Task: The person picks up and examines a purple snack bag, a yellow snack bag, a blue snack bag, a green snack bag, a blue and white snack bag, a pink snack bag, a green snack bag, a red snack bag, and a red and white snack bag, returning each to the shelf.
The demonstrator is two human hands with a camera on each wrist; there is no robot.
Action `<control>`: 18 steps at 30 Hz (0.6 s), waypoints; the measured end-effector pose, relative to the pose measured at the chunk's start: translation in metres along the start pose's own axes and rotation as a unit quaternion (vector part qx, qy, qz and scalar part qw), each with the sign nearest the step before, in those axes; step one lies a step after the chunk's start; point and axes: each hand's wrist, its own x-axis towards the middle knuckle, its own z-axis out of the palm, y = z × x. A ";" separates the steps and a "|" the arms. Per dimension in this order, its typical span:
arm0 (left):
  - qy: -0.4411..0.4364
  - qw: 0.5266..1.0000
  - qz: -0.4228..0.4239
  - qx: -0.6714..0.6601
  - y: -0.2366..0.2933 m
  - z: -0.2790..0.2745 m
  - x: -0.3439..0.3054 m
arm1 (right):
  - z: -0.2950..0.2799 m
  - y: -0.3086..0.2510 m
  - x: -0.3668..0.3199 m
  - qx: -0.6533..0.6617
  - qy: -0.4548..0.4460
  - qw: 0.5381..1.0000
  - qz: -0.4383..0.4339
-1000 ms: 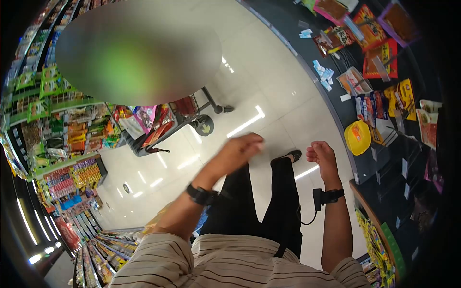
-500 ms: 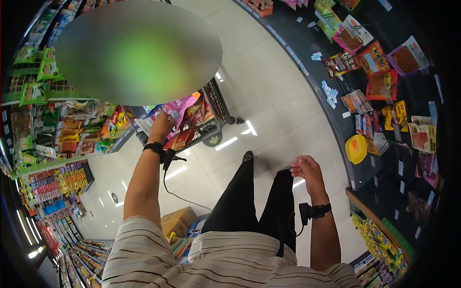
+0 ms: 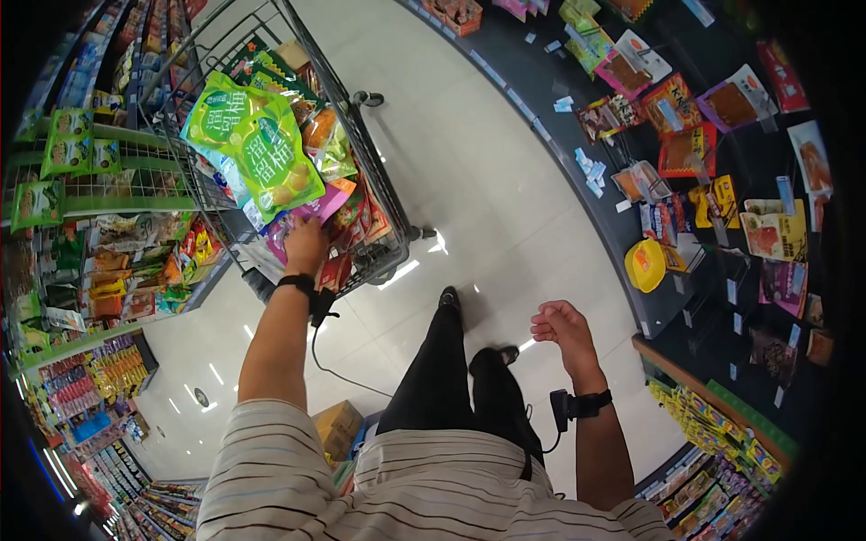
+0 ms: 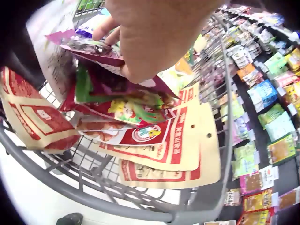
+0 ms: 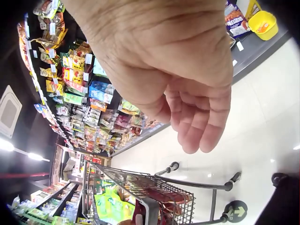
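Note:
My left hand (image 3: 305,242) reaches into the near end of a wire shopping cart (image 3: 347,135). Its thumb and fingers pinch the top edge of a purple snack packet (image 4: 110,58), seen close up in the left wrist view. Under that packet lie red packets and cream-and-red paper bags (image 4: 206,154). Farther in, large bright green bags (image 3: 262,149) cover part of the load. My right hand (image 3: 563,326) hangs over the floor beside the right-hand shelf, its fingers loosely bent with nothing in them.
A dark shelf (image 3: 541,144) of hanging snack packets curves along the right, with a yellow tub (image 3: 645,265) near its edge. On the left stands a rack of snacks (image 3: 113,279). A cardboard box (image 3: 337,429) sits on the floor by my left side.
My left hand has swung from in front of my body to the cart and onto the purple packet. More of the cart shows now. The right hand stays low, slightly shifted left.

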 end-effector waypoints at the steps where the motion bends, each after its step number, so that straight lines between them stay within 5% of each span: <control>1: 0.026 0.999 0.011 -0.024 0.000 -0.015 -0.006 | 0.006 -0.007 -0.003 -0.012 -0.001 1.000 0.002; 9: 0.122 0.948 0.052 -0.289 -0.007 -0.146 -0.070 | 0.040 -0.038 -0.023 -0.022 -0.135 0.986 -0.096; 14: 0.141 0.901 0.088 -0.402 0.095 -0.246 -0.160 | 0.077 -0.079 -0.067 -0.093 -0.164 0.940 -0.286; 18: 0.271 0.860 0.280 -0.331 0.206 -0.272 -0.235 | 0.075 -0.107 -0.129 -0.020 -0.159 0.923 -0.350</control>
